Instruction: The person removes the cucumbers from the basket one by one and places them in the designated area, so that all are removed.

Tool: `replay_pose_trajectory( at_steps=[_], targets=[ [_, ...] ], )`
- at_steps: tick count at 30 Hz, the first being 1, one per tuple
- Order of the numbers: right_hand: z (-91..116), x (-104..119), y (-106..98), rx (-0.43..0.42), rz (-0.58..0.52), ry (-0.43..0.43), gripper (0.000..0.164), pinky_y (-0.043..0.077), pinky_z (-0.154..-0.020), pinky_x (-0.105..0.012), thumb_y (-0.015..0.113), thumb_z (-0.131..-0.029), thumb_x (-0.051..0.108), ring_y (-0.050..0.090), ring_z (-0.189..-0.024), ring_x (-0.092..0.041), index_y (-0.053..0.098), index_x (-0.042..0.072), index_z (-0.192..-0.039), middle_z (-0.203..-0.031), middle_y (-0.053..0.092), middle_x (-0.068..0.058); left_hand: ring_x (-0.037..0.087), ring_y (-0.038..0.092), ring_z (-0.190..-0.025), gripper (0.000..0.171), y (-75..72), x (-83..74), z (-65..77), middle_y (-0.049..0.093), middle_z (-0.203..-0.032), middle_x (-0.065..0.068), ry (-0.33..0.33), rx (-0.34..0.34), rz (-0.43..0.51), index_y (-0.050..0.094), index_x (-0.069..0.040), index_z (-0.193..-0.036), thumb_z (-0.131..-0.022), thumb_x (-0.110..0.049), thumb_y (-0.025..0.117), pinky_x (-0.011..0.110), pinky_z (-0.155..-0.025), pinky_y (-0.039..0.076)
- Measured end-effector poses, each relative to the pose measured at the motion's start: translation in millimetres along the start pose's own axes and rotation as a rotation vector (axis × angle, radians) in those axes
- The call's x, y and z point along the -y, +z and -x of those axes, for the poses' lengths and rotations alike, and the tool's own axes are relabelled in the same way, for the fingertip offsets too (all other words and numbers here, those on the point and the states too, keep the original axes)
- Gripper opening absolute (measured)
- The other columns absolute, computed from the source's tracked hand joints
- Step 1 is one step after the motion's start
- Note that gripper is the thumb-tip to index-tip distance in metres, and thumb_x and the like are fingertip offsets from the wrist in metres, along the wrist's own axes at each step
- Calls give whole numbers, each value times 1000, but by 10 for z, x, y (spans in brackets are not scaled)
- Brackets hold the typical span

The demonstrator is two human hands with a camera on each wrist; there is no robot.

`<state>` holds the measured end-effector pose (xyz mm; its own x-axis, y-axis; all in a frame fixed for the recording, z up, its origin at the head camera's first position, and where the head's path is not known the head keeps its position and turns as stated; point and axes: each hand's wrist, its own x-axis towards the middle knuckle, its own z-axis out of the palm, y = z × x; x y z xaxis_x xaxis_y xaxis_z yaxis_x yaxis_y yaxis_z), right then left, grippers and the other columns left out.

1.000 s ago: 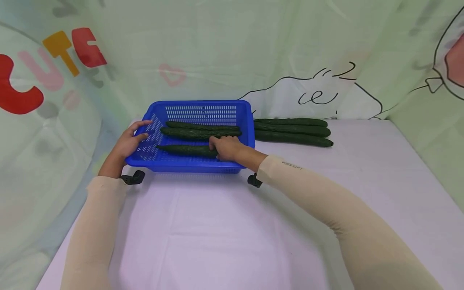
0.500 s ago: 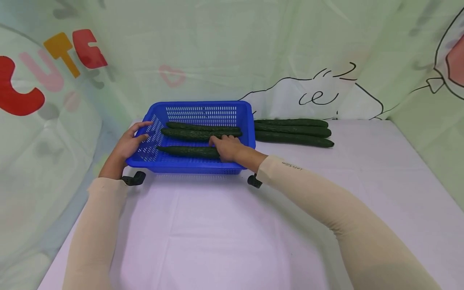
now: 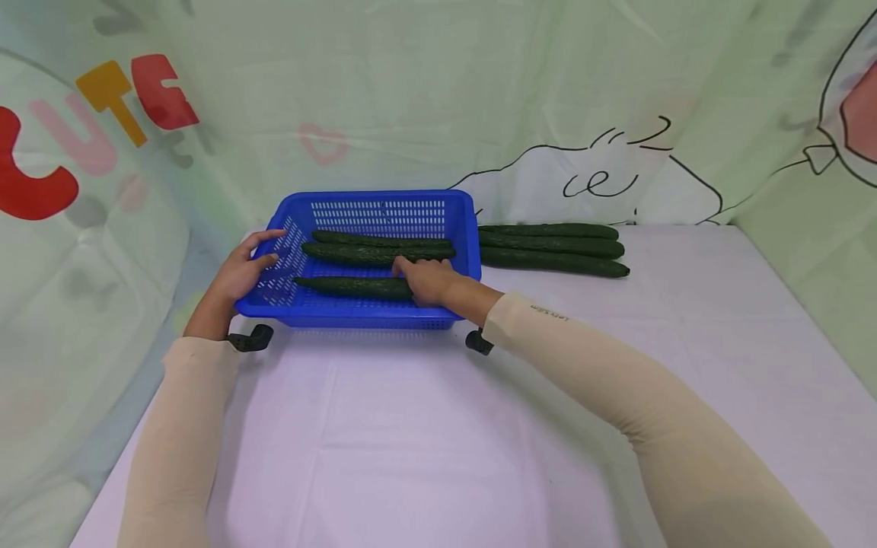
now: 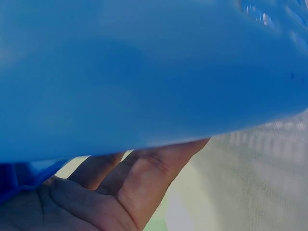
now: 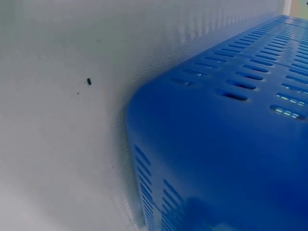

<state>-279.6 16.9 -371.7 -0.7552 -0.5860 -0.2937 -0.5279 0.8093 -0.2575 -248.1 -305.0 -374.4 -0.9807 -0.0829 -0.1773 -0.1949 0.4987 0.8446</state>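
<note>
A blue slotted plastic basket (image 3: 342, 312) stands on the table, with three long green cucumbers inside. My left hand (image 3: 240, 274) holds its left end, thumb and index finger spread at the rim. From beneath, the left wrist view shows the fingers (image 4: 149, 178) against the basket's underside (image 4: 120, 91). My right hand (image 3: 432, 281) reaches over the front right corner and grips the right end of the nearest cucumber (image 3: 352, 287), covering that end. Two more cucumbers (image 3: 356, 253) lie together behind it. The basket's outer wall (image 5: 202, 134) fills much of the right wrist view.
To the right of the basket, three cucumbers (image 3: 551, 261) lie side by side on the white tablecloth (image 3: 411, 426), their left ends hidden behind it. A printed curtain (image 3: 384, 91) hangs close behind and along both sides.
The right hand's fingers have shifted slightly at the nearest cucumber's right end. The basket, the left hand and the other cucumbers stay in place.
</note>
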Motion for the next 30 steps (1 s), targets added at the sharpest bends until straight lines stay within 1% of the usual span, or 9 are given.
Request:
replay_pose_trajectory(
  at_steps=[6, 9, 11, 15, 17, 19, 22, 26, 30],
  targets=[
    [0, 0, -3, 3, 17, 11, 54, 35, -110, -52, 57, -96, 6, 53, -128, -29, 35, 23, -143, -137, 58, -11, 51, 34, -140, 49, 2, 0, 1, 11, -167, 11, 2, -2, -1, 35, -30, -152, -104, -23, 42, 66, -104, 39],
    [1, 3, -13, -5, 4, 5, 54, 37, -110, -52, 57, -96, 6, 56, -125, -28, 35, 19, -143, -132, 61, -12, 51, 34, -140, 49, 3, 3, -1, 11, -167, 11, -1, 0, 2, 35, -30, -152, -104, -24, 42, 66, -104, 39],
    [5, 7, -19, -25, -4, -3, 53, 42, -106, -49, 55, -96, 6, 60, -118, -28, 34, 15, -144, -124, 64, -13, 51, 33, -141, 49, 2, 6, -3, 11, -167, 11, -2, 0, 1, 34, -31, -152, -104, -24, 42, 66, -104, 39],
    [7, 17, -26, -60, -2, -19, 51, 53, -91, -41, 53, -97, 6, 65, -102, -27, 33, 9, -144, -109, 66, -14, 52, 33, -141, 49, -2, 12, -4, 11, -167, 12, -1, -2, -2, 34, -30, -152, -104, -23, 42, 67, -104, 38],
    [7, 21, -25, -69, 6, -26, 52, 54, -86, -38, 54, -97, 6, 65, -100, -26, 34, 8, -144, -109, 66, -13, 51, 32, -141, 49, -2, 13, -4, 11, -167, 12, 0, -4, -6, 34, -30, -152, -104, -23, 42, 67, -105, 38],
    [3, 25, -26, -73, 13, -33, 52, 54, -86, -37, 55, -96, 6, 65, -101, -25, 34, 8, -144, -111, 66, -12, 52, 32, -141, 49, -2, 13, -5, 11, -166, 12, -1, -5, -9, 34, -30, -152, -104, -23, 42, 67, -104, 38],
    [-8, 24, -22, -60, 12, -42, 53, 54, -88, -38, 55, -95, 7, 65, -104, -25, 34, 10, -144, -117, 66, -12, 52, 33, -141, 49, 1, 12, -6, 11, -166, 13, -1, -8, -12, 34, -30, -152, -104, -23, 42, 67, -104, 39],
    [-15, 20, -15, -18, -33, -46, 52, 53, -85, -37, 53, -96, 8, 65, -98, -21, 34, 11, -144, -113, 66, -7, 53, 33, -140, 49, 1, 12, -6, 11, -166, 13, -2, -7, -10, 34, -30, -152, -104, -23, 42, 67, -103, 39],
    [-5, 27, -13, 3, -76, -45, 46, 53, -83, -36, 51, -100, 17, 65, -91, -18, 37, 12, -143, -108, 68, -4, 53, 32, -141, 49, 2, 9, -7, 11, -166, 13, -3, -4, -13, 34, -31, -152, -104, -24, 42, 67, -103, 39]
  ],
)
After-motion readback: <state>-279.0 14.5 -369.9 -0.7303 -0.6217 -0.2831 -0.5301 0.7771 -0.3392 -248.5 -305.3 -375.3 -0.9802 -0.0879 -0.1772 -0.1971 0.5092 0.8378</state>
